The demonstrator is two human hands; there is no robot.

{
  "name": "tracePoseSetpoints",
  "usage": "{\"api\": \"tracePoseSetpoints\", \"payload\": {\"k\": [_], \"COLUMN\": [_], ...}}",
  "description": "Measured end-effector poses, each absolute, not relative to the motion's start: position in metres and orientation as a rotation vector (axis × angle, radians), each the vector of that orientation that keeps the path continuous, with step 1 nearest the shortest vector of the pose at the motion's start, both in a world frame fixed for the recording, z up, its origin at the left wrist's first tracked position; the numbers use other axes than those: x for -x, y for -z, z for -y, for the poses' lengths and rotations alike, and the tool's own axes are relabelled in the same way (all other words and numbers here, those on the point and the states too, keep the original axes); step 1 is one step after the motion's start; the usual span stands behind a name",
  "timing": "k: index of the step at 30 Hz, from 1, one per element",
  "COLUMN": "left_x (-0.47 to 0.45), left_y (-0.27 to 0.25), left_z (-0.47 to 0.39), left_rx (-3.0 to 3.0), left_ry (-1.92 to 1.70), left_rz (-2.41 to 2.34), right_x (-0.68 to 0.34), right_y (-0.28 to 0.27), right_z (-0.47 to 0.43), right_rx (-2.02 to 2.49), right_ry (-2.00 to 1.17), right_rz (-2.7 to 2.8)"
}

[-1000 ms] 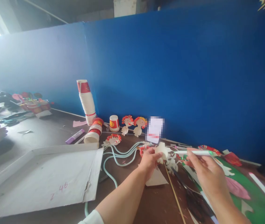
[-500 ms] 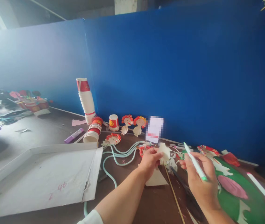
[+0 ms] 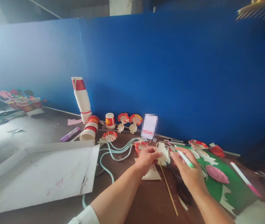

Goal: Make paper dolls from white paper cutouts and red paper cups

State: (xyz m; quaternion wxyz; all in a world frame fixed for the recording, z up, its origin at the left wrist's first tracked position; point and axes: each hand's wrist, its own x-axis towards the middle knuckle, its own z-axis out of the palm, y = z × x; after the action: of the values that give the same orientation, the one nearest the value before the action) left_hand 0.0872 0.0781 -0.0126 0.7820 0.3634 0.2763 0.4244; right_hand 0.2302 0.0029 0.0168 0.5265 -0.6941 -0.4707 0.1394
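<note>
My left hand (image 3: 147, 159) pinches a cream paper cutout (image 3: 162, 154) between thumb and fingers, above the brown table. My right hand (image 3: 189, 169) is closed around a white marker with a green end (image 3: 186, 158), which lies slanted across the fingers. Its fingertips are close to the cutout's right side; whether they touch it I cannot tell. Behind my left hand lies a red-fringed paper figure (image 3: 140, 147). Below the cutout are a piece of cream paper (image 3: 151, 174), a thin wooden stick (image 3: 169, 191) and dark-handled scissors (image 3: 184, 193), partly hidden by my right hand.
A white cardboard tray (image 3: 41, 174) fills the left front. Pale blue cable (image 3: 109, 171) loops beside it. Stacked paper cups (image 3: 82, 101) and finished-looking paper figures (image 3: 135, 123) stand near the blue partition (image 3: 169, 68). On the right are green sheet (image 3: 235, 183), a pink oval (image 3: 217, 174) and a pink-ended marker (image 3: 245, 179).
My right hand has moved left, nearer the cutout, and the marker has tilted flatter in it. My left hand still holds the cutout. The whole view has shifted slightly.
</note>
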Motion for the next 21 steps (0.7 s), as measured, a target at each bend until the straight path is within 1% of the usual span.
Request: {"api": "tracePoseSetpoints", "payload": {"k": [6,13,21], "left_x": [-0.089,-0.094,-0.093], "left_y": [0.012,0.018,0.022], "left_z": [-0.067,-0.069,-0.073], "left_rx": [-0.806,-0.747,-0.829], "left_ry": [-0.865,-0.874,-0.827], "left_rz": [-0.573,-0.557,-0.629], "right_x": [-0.221,-0.221,-0.221], "right_y": [-0.01,0.004,0.012], "right_z": [0.006,0.008,0.006], "right_rx": [1.632,1.581,1.563], "right_ry": [-0.407,-0.289,-0.219], "right_rz": [1.119,1.191,1.248]}}
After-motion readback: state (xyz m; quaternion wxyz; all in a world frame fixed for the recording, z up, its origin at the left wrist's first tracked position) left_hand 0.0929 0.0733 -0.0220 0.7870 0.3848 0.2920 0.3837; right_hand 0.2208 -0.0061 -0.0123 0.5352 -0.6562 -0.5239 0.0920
